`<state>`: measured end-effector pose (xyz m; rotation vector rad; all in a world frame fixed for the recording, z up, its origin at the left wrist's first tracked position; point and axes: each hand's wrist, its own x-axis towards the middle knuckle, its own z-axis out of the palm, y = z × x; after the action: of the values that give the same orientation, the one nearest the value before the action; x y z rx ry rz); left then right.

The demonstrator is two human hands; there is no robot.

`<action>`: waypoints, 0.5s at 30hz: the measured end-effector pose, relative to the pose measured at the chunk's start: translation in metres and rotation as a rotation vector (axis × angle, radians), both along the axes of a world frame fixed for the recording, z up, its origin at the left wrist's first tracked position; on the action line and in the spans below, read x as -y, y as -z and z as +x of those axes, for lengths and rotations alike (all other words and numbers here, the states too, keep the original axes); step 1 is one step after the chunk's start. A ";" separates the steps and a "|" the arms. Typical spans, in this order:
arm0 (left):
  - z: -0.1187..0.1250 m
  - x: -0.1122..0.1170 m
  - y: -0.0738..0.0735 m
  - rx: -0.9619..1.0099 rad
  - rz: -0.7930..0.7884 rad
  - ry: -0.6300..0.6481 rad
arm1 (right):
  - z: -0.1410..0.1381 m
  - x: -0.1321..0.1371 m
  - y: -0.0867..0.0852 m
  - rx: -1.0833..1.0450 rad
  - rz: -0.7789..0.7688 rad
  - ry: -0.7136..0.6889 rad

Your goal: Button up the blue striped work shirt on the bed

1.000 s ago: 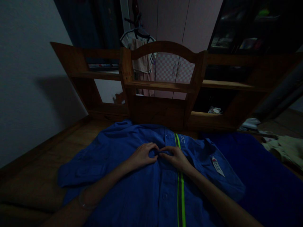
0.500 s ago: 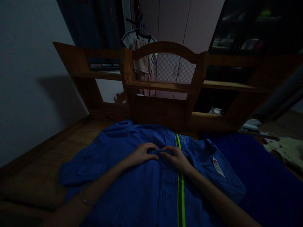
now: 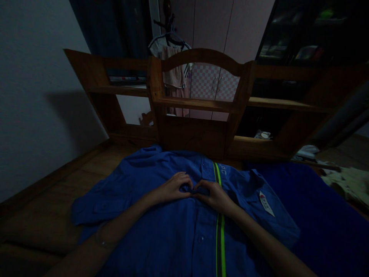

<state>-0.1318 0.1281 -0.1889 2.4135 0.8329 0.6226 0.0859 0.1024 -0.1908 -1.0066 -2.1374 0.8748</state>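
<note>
A blue work jacket [image 3: 161, 231] lies spread out in front of me, with a yellow-green and dark stripe [image 3: 220, 238] and a white name patch [image 3: 266, 203]. At its front opening, my left hand [image 3: 175, 186] pinches the edge of the cloth between thumb and fingers. My right hand [image 3: 215, 196] grips the same edge from the other side, its fingertips almost against the left ones. Bunched fabric shows between the two hands; whether a button is in the fingers is hidden. Lower on the front strip a button [image 3: 201, 239] shows.
Behind the jacket stands a wooden headboard [image 3: 196, 134] with open shelves. Dark blue fabric [image 3: 323, 215] lies to the right. A pale wall [image 3: 34, 115] rises at left. Clothes [image 3: 174, 73] hang on a stand beyond the headboard, before a pink cupboard [image 3: 213, 34].
Both hands stay at the jacket's front opening. Their fingers have shifted slightly, and the fingertips are now closer together around the fabric edge.
</note>
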 end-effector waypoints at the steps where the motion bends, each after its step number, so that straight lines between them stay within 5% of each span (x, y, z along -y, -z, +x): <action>1: 0.000 0.000 0.001 -0.016 0.014 -0.004 | 0.000 0.001 -0.001 0.002 0.001 -0.007; 15: -0.002 -0.002 0.000 -0.032 0.094 -0.023 | 0.002 0.001 0.001 0.179 0.084 0.026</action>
<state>-0.1340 0.1300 -0.1892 2.5076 0.8634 0.6473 0.0876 0.1013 -0.1921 -1.1032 -2.2836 0.6987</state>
